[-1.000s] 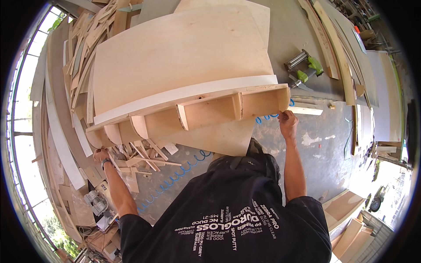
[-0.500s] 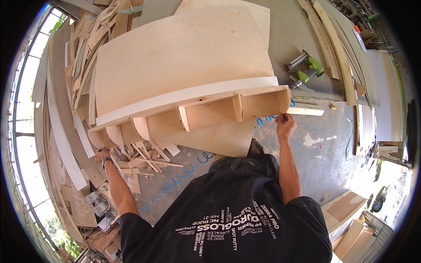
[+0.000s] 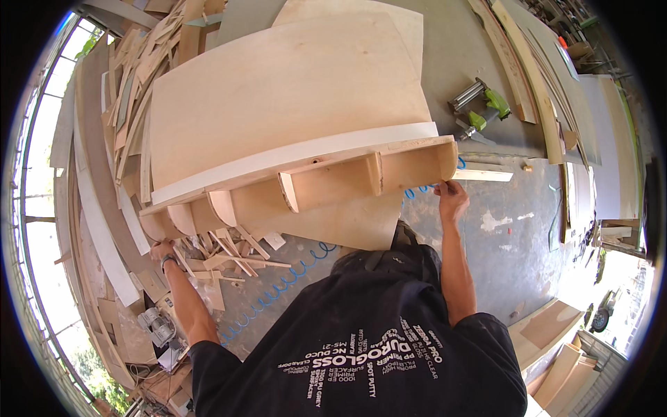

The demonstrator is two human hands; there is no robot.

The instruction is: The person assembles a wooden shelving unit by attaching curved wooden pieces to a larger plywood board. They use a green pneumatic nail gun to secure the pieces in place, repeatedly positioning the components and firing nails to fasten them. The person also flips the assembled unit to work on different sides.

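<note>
Long pale wooden frame (image 3: pixel 326 182), curved ribs (image 3: pixel 289 192), small dark spot (image 3: pixel 316 160)

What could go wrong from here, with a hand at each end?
An uneven pull by the left hand and right hand might twist the ribbed wooden frame. Loose wood scraps near the left hand might scratch it. The blue coiled hose on the floor may trip someone.

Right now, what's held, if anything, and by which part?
The ribbed wooden frame, by its near edge: left hand at the left end, right hand near the right end; finger placement partly hidden.
</note>
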